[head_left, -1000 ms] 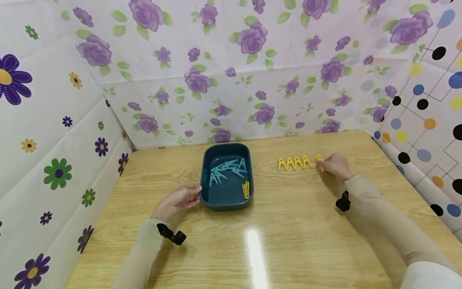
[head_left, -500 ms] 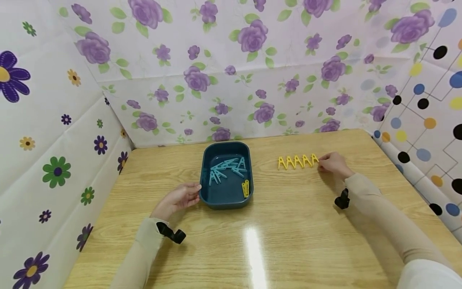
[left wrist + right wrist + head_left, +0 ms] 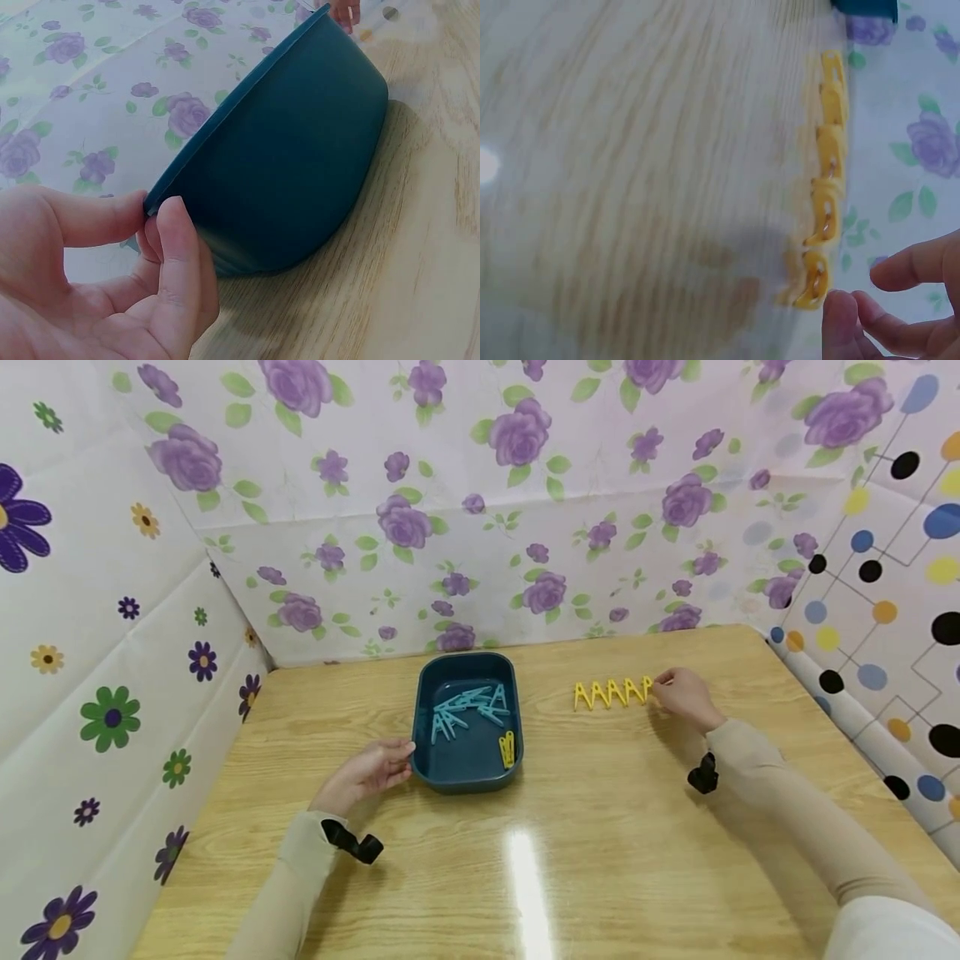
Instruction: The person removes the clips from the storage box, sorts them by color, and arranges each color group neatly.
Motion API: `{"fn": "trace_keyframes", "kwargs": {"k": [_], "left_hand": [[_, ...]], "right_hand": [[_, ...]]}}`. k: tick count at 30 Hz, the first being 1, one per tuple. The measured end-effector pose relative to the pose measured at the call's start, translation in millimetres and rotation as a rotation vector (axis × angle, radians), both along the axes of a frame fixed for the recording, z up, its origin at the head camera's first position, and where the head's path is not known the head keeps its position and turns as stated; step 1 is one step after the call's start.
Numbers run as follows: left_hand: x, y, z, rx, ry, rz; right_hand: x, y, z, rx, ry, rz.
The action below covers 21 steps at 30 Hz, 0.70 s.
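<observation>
My left hand [image 3: 372, 768] pinches the left rim of a dark teal plastic tub [image 3: 459, 772]; the left wrist view shows the thumb [image 3: 105, 220] at the rim and fingers under it. Inside the tub lie several light blue clothespins [image 3: 474, 696] and, at its right wall, yellow clothespin [image 3: 507, 749] pieces. To the right, a row of several yellow clothespins [image 3: 613, 694] stands on the table in a zigzag. My right hand [image 3: 686, 697] is at the row's right end, its fingertips touching or right beside the last clothespin [image 3: 815, 279], thumb and fingers apart.
The wooden table [image 3: 600, 827] reaches back to a floral cloth wall [image 3: 322, 585]. Patterned cloth walls also stand on the left and right. A black wrist camera [image 3: 703, 774] sits on the right sleeve, another on the left.
My right hand has moved left, bringing the last yellow clothespin against the end of the row; its fingers have since loosened. The left hand has stayed on the tub's rim.
</observation>
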State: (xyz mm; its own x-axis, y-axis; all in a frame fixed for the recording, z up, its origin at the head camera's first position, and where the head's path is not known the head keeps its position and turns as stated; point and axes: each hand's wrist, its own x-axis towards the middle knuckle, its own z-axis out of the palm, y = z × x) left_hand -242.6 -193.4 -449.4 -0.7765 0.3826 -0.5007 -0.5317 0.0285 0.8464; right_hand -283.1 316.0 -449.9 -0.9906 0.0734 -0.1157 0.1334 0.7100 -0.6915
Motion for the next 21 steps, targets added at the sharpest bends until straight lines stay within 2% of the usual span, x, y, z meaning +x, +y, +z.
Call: {"fn": "trace_keyframes", "kwargs": {"k": [2,7,16,21], "left_hand": [[-0.2,0.4,0.8,0.002,-0.003,0.0],[-0.7,2.0,2.9,0.01,0.006,-0.008],[2.3,-1.1,4.5,0.008,-0.008,0.01],[3.7,-2.1,2.6,0.008,-0.005,0.013]], "right_hand": [[0.4,-7.4,6.5,0.026,0.037,-0.002],[0.8,-27.1,17.7,-0.01,0.063,0.022],[3.1,-76.9,27.6,-0.108,0.05,0.183],[4.8,-98.0,27.8,-0.093,0.076,0.234]]}}
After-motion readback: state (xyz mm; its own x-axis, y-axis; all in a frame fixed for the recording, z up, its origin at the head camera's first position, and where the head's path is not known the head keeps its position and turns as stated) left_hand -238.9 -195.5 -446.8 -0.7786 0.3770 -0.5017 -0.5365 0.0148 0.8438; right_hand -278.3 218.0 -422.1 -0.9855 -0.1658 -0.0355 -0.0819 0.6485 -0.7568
